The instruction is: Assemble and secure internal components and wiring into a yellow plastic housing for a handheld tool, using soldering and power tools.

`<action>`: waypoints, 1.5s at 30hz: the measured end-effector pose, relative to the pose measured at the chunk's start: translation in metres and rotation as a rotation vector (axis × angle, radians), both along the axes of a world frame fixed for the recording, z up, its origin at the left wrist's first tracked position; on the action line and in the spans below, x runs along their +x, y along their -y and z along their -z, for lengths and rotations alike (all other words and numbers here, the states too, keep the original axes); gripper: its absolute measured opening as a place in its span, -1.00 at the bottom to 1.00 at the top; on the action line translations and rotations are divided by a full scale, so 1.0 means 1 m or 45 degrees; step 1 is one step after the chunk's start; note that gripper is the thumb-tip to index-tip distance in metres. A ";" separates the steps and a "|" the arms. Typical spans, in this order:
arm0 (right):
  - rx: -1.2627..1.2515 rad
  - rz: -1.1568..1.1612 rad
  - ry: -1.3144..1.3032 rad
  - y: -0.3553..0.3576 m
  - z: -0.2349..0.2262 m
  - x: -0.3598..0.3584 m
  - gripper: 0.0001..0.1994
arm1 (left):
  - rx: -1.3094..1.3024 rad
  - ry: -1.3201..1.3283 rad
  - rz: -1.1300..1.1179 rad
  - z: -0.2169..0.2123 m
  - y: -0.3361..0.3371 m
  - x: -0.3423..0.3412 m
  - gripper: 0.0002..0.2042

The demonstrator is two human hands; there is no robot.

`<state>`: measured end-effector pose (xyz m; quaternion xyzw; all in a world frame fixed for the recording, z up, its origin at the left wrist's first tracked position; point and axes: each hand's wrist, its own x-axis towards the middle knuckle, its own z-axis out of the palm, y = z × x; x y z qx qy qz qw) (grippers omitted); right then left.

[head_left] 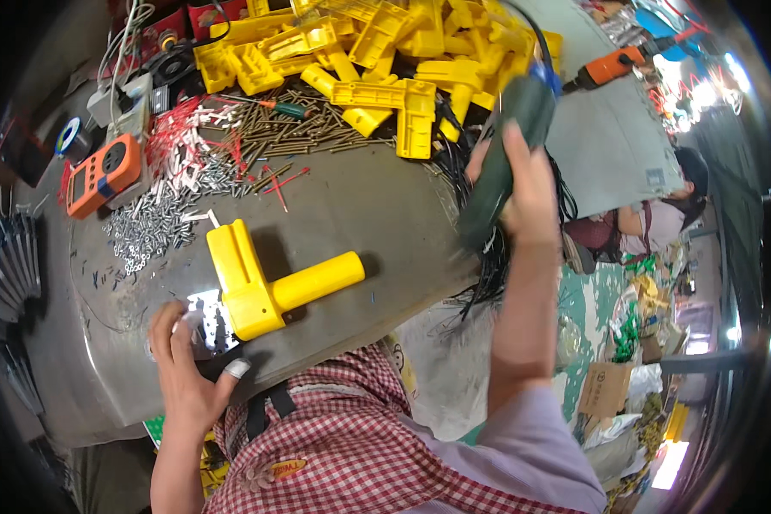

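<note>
A yellow plastic T-shaped tool housing (247, 283) lies on the grey workbench, its round handle pointing right. At its left end is a shiny metal plate (212, 324) with dark holes. My left hand (188, 360) curls its fingers around the plate's outer side, with white wrapping on the thumb and a fingertip. My right hand (527, 184) is raised at the right edge of the bench, wrapped around a dark green electric screwdriver (504, 158) with a blue end. Motion blurs the screwdriver, and its lower tip cannot be made out.
Yellow housings (420, 51) are heaped at the back. Before them lie long brass-coloured screws (283, 128), small silver screws (150, 227) and red-and-white wired parts (184, 146). An orange meter (104, 176) stands left. An orange tool (612, 67) hangs back right; a seated person (651, 223) is farther right.
</note>
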<state>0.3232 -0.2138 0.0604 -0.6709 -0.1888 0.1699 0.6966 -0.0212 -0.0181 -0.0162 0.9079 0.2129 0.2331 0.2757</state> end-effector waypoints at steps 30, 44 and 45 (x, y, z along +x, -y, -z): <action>-0.422 0.072 0.017 0.004 0.020 0.105 -0.74 | 0.127 -0.212 0.135 -0.032 -0.025 0.047 -0.70; 1.066 -0.364 -0.542 -0.045 -0.038 0.047 -0.75 | -0.456 0.264 0.628 -0.020 0.081 0.162 -0.25; 1.141 -0.384 -0.537 -0.042 -0.049 0.023 -0.70 | -0.979 0.129 0.779 -0.033 0.081 0.155 -0.25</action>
